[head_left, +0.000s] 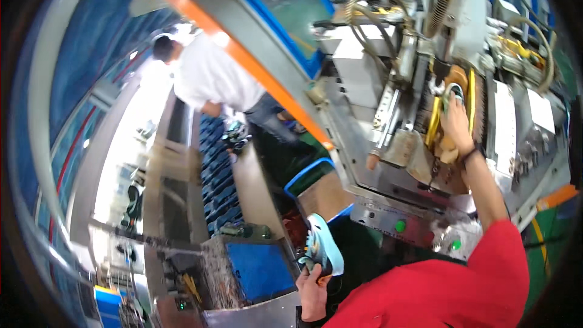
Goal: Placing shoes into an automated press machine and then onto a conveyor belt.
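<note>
My left hand (313,294) is closed round the heel end of a sports shoe (326,248). The shoe has a pale blue sole and a dark upper with orange and yellow touches, and is tilted with its toe up. On the right, my right hand (454,124) reaches into a shoe-shaping machine (404,146). Its fingers are bent round a small dark piece with a pale rim (453,92), between yellow-edged clamps (471,100). My fingers partly cover this piece, and what it is cannot be made out.
Green buttons (400,226) sit on the machine's front panel. A conveyor (217,176) carrying dark blue shoe-like pieces runs at the left, where a person in a white shirt (221,76) stands. An orange-edged post (243,61) slants between. A blue-rimmed crate (325,197) stands beside the machine.
</note>
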Available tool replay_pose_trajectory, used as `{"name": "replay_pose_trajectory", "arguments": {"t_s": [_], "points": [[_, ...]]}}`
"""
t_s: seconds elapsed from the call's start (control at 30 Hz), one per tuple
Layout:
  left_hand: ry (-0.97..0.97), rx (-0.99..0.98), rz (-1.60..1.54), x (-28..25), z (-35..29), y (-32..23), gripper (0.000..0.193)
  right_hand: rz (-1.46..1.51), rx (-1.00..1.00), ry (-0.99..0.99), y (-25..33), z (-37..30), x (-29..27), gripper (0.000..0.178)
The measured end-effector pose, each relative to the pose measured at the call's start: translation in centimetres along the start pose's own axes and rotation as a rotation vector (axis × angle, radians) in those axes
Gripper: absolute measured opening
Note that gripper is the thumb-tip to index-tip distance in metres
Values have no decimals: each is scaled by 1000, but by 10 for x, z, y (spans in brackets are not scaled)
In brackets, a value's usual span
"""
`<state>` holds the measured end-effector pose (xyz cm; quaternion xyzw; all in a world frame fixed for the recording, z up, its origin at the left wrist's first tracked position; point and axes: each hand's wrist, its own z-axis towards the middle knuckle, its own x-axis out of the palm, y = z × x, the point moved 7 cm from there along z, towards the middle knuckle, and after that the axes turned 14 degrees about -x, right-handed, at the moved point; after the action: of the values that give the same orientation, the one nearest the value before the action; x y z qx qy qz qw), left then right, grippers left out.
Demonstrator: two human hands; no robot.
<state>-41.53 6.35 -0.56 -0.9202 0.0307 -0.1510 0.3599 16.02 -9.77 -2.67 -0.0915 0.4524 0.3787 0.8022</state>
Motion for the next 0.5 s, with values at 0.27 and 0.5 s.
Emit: {"name": "replay_pose_trajectory", "arguments": {"t_s": [0.27,0.5], "points": [[-17,-43,88,-19,-41,55,24,597,-352,248,219,-220,1,10],[-121,-93,-131,-69,-67,89,22,801,-467,307,215,-276,81,8]]}}
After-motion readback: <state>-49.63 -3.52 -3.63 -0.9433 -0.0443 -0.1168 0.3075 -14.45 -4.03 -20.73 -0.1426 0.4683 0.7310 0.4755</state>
